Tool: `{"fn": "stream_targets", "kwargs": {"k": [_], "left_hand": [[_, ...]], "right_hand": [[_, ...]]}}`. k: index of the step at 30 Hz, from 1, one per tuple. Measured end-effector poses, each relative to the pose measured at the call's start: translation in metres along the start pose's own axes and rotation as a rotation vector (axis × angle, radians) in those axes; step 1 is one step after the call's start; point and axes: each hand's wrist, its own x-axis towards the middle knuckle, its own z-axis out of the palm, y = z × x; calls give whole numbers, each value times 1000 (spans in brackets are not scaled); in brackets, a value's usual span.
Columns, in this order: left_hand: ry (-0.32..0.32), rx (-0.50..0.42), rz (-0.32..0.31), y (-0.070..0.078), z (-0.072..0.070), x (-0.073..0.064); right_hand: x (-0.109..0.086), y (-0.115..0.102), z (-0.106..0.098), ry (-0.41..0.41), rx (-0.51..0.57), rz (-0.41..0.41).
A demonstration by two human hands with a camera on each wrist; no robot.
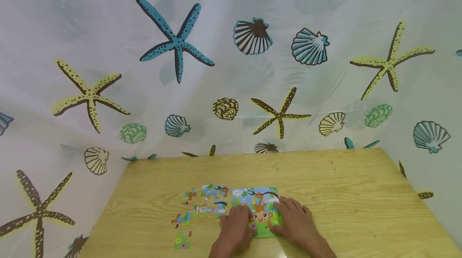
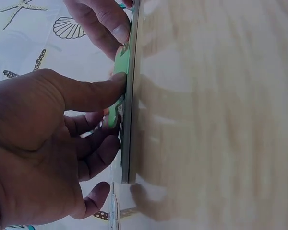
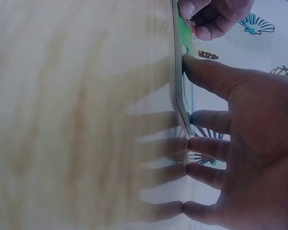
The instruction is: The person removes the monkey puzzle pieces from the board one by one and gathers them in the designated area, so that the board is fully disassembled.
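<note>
A square puzzle tray (image 1: 268,232) with a cartoon monkey hanging from a branch lies on the table in the head view. My left hand (image 1: 236,226) is over its left side. In the left wrist view, the thumb and fingers of that hand pinch a green-edged puzzle piece (image 2: 113,116), which sits tilted above the tray's surface. My right hand (image 1: 297,224) rests at the tray's right side with fingers spread. Its thumb touches the tray's near part, and its outer fingertips meet the table in the right wrist view.
Loose puzzle pieces lie left of the tray, among them a branch piece (image 1: 214,190), a blue-and-white piece (image 1: 203,209) and a green flower piece (image 1: 183,240). The wooden table (image 1: 353,202) runs back to a hanging curtain (image 1: 231,77) printed with starfish and shells.
</note>
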Motion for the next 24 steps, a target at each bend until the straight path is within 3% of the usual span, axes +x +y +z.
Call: {"fn": "stream_targets", "kwargs": {"k": [6, 10, 13, 18, 24], "left_hand": [[-36, -128, -10, -6, -2, 2], [-55, -251, 6, -17, -15, -5], [-50, -289, 7, -33, -29, -13], [-25, -230, -80, -66, -47, -24], [45, -118, -151, -94, -56, -35]], "right_hand": [[1, -1, 1, 11, -19, 1], [1, -2, 2, 19, -20, -8], [1, -2, 1, 19, -20, -8], [0, -2, 1, 1, -28, 7], [0, -1, 2, 1, -22, 7]]}}
